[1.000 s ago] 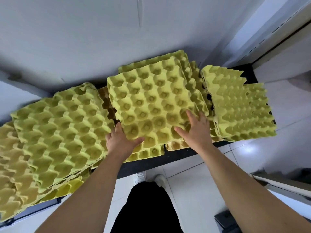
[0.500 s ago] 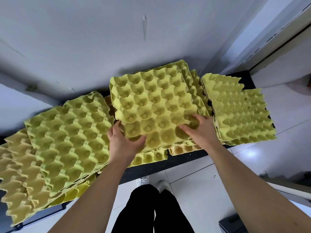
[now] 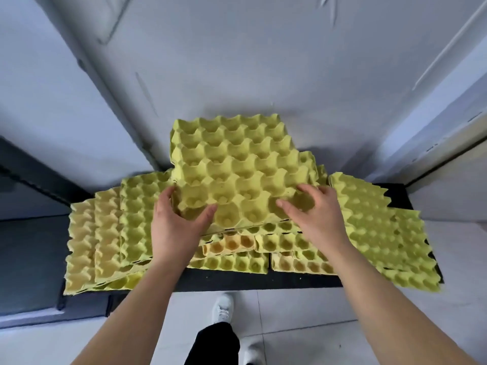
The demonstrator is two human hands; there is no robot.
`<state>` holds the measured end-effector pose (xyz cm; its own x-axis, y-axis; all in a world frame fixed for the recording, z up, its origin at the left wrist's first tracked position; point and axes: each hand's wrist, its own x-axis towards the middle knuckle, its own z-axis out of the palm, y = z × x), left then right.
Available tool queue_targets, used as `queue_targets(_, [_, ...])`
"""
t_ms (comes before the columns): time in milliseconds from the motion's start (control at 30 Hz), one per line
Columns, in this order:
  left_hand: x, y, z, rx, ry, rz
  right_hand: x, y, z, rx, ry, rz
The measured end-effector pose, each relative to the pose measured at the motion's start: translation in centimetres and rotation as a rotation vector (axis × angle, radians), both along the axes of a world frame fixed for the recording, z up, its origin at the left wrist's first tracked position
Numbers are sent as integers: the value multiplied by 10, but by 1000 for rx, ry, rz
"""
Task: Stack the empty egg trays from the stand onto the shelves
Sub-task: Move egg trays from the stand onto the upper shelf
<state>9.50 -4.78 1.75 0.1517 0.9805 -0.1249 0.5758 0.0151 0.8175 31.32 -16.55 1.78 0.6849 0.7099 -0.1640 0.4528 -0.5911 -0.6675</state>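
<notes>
In the centre of the frame we hold the top egg tray [image 3: 237, 167] over the heap on the black stand [image 3: 263, 279]. Our left hand [image 3: 174, 222] grips its near-left corner and our right hand [image 3: 313, 219] clasps its near-right edge. More tray piles [image 3: 118, 233] lie either side.
</notes>
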Motion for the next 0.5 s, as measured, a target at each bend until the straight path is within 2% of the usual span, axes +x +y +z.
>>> queue_targets(233, [-72,-46,80,199,-104,226,-52,4,87,129,-146,234])
queue_targets(500, [-182,-67,180,423,-162,414,-150,32,187,390,-189,427])
